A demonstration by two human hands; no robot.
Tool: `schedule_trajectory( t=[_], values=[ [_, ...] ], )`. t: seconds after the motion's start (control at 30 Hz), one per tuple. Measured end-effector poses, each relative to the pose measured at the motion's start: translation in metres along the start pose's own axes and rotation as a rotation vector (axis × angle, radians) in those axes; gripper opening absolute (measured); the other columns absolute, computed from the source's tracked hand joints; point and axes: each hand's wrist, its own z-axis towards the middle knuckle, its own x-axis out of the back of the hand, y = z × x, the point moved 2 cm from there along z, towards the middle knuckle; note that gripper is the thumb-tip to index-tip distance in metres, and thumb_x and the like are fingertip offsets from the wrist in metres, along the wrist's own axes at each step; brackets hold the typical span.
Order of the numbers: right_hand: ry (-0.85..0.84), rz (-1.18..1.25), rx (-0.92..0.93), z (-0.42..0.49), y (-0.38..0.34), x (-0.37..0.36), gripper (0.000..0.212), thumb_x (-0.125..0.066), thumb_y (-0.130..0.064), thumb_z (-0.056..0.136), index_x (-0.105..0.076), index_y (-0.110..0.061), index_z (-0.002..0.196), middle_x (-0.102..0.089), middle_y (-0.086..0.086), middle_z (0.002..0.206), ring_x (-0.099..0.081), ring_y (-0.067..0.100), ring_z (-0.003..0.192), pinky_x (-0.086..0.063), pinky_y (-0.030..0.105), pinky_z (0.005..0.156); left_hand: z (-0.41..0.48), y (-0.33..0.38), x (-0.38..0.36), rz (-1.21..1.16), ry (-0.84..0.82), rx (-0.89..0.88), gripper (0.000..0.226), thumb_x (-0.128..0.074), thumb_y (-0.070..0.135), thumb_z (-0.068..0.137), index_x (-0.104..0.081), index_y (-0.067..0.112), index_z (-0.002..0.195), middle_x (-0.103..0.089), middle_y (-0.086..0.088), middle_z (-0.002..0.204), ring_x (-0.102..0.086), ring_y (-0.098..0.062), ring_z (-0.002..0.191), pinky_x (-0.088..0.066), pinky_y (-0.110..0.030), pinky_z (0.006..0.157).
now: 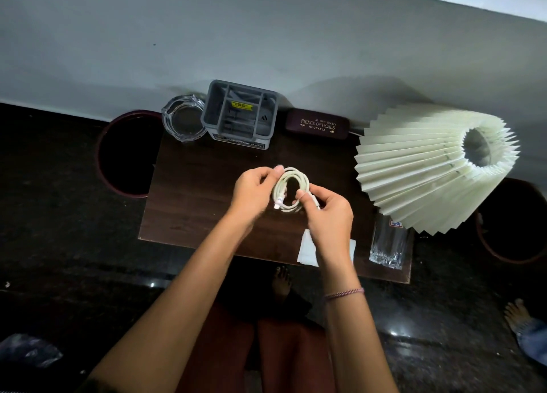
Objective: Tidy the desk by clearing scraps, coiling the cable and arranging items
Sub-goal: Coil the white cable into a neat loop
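Note:
A white cable is wound into a small coil that I hold above the middle of the dark wooden desk. My left hand pinches the coil's left side near one plug. My right hand grips the coil's right side and the other plug end. A white paper scrap lies flat near the desk's front edge, partly under my right wrist.
Along the back stand a glass ashtray, a grey organiser and a dark spectacle case. A pleated lamp shade overhangs the right side above a drinking glass. Round dark bins flank the desk.

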Motion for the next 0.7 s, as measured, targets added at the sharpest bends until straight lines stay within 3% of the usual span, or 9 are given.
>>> schedule_trajectory(
  t=[0.07,0.13,0.3,0.43,0.57,0.7],
  values=[
    [-0.075,0.137,-0.089,0.011,0.006,0.004,0.026,-0.064,-0.014,0.085,-0.068,-0.006,0.109,-0.072,0.012,0.103,-0.067,0.025,0.099,-0.050,0.047,0.095,0.002,-0.008,0.006,-0.189,-0.115,0.108,0.024,-0.055,0.014,0.091,-0.065,-0.002,0.106,-0.067,-0.012,0.087,-0.062,-0.017,0.071,-0.055,-0.031,0.068],
    [-0.141,0.222,-0.141,0.021,0.011,0.004,0.028,-0.064,-0.008,0.085,-0.066,-0.002,0.112,-0.071,0.015,0.105,-0.067,0.028,0.101,-0.051,0.048,0.096,0.003,-0.015,0.010,-0.258,-0.138,0.165,0.024,-0.059,0.010,0.088,-0.064,-0.001,0.109,-0.066,-0.006,0.084,-0.062,-0.010,0.065,-0.056,-0.021,0.060],
    [-0.190,0.243,-0.128,0.036,0.014,-0.007,0.026,-0.062,-0.007,0.086,-0.061,-0.006,0.112,-0.070,0.018,0.105,-0.066,0.028,0.101,-0.050,0.047,0.097,0.010,-0.015,0.008,-0.238,-0.106,0.230,0.021,-0.061,0.023,0.087,-0.068,0.008,0.099,-0.065,-0.001,0.085,-0.059,-0.010,0.068,-0.057,-0.023,0.059],
    [-0.261,0.239,-0.104,0.045,0.016,-0.008,0.021,-0.064,-0.007,0.085,-0.060,-0.014,0.104,-0.069,0.019,0.104,-0.068,0.026,0.097,-0.054,0.042,0.091,0.019,-0.010,0.004,-0.169,-0.117,0.189,0.027,-0.059,0.025,0.088,-0.065,0.006,0.106,-0.065,-0.004,0.086,-0.063,-0.013,0.075,-0.056,-0.025,0.062],
    [-0.357,0.258,-0.089,0.049,0.017,-0.009,0.017,-0.062,-0.006,0.086,-0.065,-0.020,0.097,-0.069,0.018,0.107,-0.068,0.023,0.095,-0.055,0.034,0.086,0.025,-0.004,0.007,-0.228,-0.188,0.200,0.026,-0.061,0.010,0.087,-0.061,0.000,0.111,-0.067,-0.008,0.083,-0.067,-0.006,0.052,-0.057,-0.018,0.051],
    [-0.332,0.424,-0.141,0.054,0.021,-0.011,0.018,-0.057,-0.007,0.090,-0.063,-0.014,0.106,-0.068,0.011,0.103,-0.067,0.017,0.091,-0.055,0.027,0.083,0.030,-0.002,0.006,-0.251,-0.179,0.181,0.026,-0.062,0.006,0.085,-0.061,-0.004,0.109,-0.067,-0.013,0.088,-0.068,-0.007,0.051,-0.057,-0.019,0.051]
  ],
)
